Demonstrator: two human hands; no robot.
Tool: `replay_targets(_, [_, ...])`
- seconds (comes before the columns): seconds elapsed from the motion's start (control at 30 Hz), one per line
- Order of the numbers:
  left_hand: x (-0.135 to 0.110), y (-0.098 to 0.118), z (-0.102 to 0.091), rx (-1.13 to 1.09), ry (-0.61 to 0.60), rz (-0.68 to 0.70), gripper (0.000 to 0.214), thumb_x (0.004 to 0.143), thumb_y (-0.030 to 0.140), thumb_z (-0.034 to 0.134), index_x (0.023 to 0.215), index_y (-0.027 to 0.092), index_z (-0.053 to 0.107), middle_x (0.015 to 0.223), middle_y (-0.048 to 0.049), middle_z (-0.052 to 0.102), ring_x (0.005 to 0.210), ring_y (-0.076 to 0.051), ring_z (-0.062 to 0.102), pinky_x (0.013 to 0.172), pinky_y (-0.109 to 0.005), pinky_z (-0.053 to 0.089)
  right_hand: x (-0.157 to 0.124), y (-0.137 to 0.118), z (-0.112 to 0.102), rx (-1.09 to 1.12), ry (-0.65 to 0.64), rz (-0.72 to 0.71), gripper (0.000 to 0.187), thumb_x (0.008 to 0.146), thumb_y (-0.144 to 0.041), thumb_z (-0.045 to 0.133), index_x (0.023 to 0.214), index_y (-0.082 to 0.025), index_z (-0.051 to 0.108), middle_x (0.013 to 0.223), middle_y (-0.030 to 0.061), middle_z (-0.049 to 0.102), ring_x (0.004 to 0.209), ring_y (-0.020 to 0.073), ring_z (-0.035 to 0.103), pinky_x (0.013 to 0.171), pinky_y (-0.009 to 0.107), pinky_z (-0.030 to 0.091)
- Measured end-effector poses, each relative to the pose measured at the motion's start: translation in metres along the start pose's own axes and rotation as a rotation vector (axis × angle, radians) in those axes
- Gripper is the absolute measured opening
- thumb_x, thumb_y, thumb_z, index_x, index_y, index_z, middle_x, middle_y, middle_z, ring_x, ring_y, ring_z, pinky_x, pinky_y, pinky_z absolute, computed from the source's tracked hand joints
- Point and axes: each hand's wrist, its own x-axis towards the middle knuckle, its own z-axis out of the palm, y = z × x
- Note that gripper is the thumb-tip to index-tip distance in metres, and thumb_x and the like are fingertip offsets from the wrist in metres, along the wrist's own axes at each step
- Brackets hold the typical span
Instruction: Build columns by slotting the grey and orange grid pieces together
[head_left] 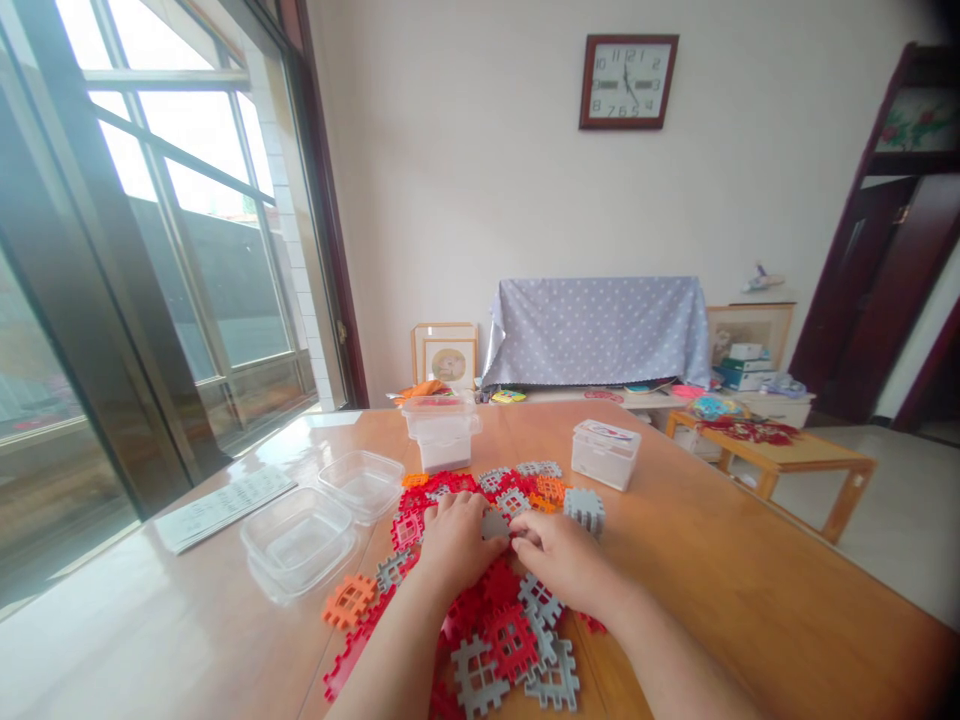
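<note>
A pile of plastic interlocking building tiles lies on the table in front of me: red tiles (512, 640), grey tiles (478, 676) and orange tiles (350, 601), many with window-like openings. Over the pile, my left hand (459, 538) is closed on the left side of a solid grey tile (494, 523), thumb along its near edge. My right hand (561, 558) pinches the same tile's right side with curled fingers. Parts of the tile are hidden behind both hands. Just beyond my right hand stands a neat stack of grey tiles (583, 508).
Two clear plastic tubs (298, 530) and a printed sheet (225, 508) lie to the left. Stacked clear containers (441, 432) and a lidded white box (606, 454) stand farther back. A low wooden table (810, 460) holding red things is at the right, beyond the table edge.
</note>
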Motion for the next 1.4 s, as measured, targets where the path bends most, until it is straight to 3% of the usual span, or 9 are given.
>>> replay_targets(0.13, [0.007, -0.005, 0.002, -0.179, 0.131, -0.038, 0.015, 0.08, 0.035, 0.067, 0.088, 0.023, 0.068, 0.099, -0.0072, 0.071, 0.1, -0.028, 0.059, 0.084, -0.037, 0.039, 0.0, 0.002, 0.001, 0.029, 0.028, -0.008, 0.021, 0.091, -0.027, 0.054, 0.101, -0.026, 0.072, 0.071, -0.002, 0.073, 0.065, 0.0159, 0.063, 0.06, 0.025, 0.037])
replay_targets(0.27, [0.014, -0.008, 0.002, -0.668, 0.204, -0.131, 0.019, 0.083, 0.039, 0.065, 0.081, 0.02, 0.066, 0.077, -0.0031, 0.066, 0.072, -0.018, 0.056, 0.067, -0.028, 0.038, 0.002, 0.003, 0.001, 0.072, 0.107, -0.021, 0.022, 0.091, -0.028, 0.054, 0.103, -0.025, 0.072, 0.073, -0.0011, 0.072, 0.069, 0.0172, 0.065, 0.065, 0.027, 0.044])
replay_targets(0.4, [0.013, -0.005, -0.002, -1.198, 0.14, -0.209, 0.032, 0.079, 0.048, 0.071, 0.082, 0.018, 0.062, 0.066, 0.0018, 0.058, 0.056, -0.01, 0.046, 0.056, -0.023, 0.034, 0.002, -0.005, -0.006, 0.07, 0.278, -0.098, 0.039, 0.088, -0.027, 0.059, 0.127, -0.027, 0.064, 0.11, 0.0047, 0.071, 0.092, 0.0207, 0.068, 0.085, 0.034, 0.053])
replay_targets(0.5, [0.011, -0.001, -0.003, -1.374, 0.051, -0.232, 0.034, 0.075, 0.047, 0.077, 0.08, 0.017, 0.061, 0.062, 0.0042, 0.054, 0.054, -0.008, 0.042, 0.054, -0.021, 0.032, -0.002, -0.014, -0.015, 0.001, 0.334, -0.196, 0.057, 0.085, -0.027, 0.065, 0.141, -0.029, 0.055, 0.14, 0.0069, 0.058, 0.126, 0.0255, 0.057, 0.107, 0.041, 0.047])
replay_targets(0.6, [0.008, 0.004, -0.002, -1.444, -0.025, -0.234, 0.036, 0.073, 0.045, 0.08, 0.079, 0.017, 0.059, 0.063, 0.0039, 0.054, 0.055, -0.008, 0.044, 0.054, -0.02, 0.033, -0.005, -0.019, -0.022, -0.046, 0.323, -0.25, 0.061, 0.083, -0.026, 0.069, 0.142, -0.029, 0.054, 0.144, 0.0064, 0.055, 0.135, 0.0258, 0.049, 0.117, 0.042, 0.04])
replay_targets(0.83, [0.002, 0.015, -0.006, -1.523, -0.174, -0.212, 0.039, 0.075, 0.048, 0.081, 0.089, 0.017, 0.061, 0.076, -0.0005, 0.064, 0.066, -0.011, 0.058, 0.064, -0.022, 0.043, -0.004, -0.006, -0.038, -0.009, 0.283, -0.263, 0.042, 0.083, -0.024, 0.068, 0.124, -0.026, 0.068, 0.127, 0.0064, 0.068, 0.121, 0.0246, 0.061, 0.108, 0.04, 0.047])
replay_targets(0.97, [0.002, 0.011, -0.012, -1.425, -0.11, -0.248, 0.042, 0.079, 0.053, 0.076, 0.098, 0.018, 0.063, 0.094, -0.0068, 0.071, 0.078, -0.013, 0.063, 0.069, -0.024, 0.044, -0.003, 0.026, -0.061, 0.049, 0.354, -0.147, 0.038, 0.084, -0.03, 0.066, 0.121, -0.025, 0.071, 0.13, 0.0075, 0.068, 0.123, 0.0261, 0.061, 0.109, 0.043, 0.046])
replay_targets(1.13, [0.005, 0.001, -0.015, -1.375, -0.036, -0.289, 0.044, 0.077, 0.055, 0.076, 0.095, 0.018, 0.063, 0.094, -0.0074, 0.072, 0.076, -0.013, 0.062, 0.068, -0.024, 0.044, -0.002, 0.067, -0.082, 0.089, 0.352, 0.051, 0.04, 0.08, -0.033, 0.065, 0.118, -0.022, 0.073, 0.127, 0.0091, 0.071, 0.123, 0.0296, 0.062, 0.106, 0.046, 0.047])
replay_targets(1.4, [0.005, -0.002, -0.018, -1.345, -0.027, -0.326, 0.044, 0.075, 0.055, 0.076, 0.096, 0.019, 0.063, 0.093, -0.007, 0.073, 0.079, -0.015, 0.064, 0.07, -0.025, 0.045, -0.001, 0.078, -0.078, 0.109, 0.296, 0.108, 0.04, 0.075, -0.028, 0.065, 0.113, -0.02, 0.075, 0.118, 0.0072, 0.075, 0.115, 0.0313, 0.066, 0.103, 0.046, 0.048])
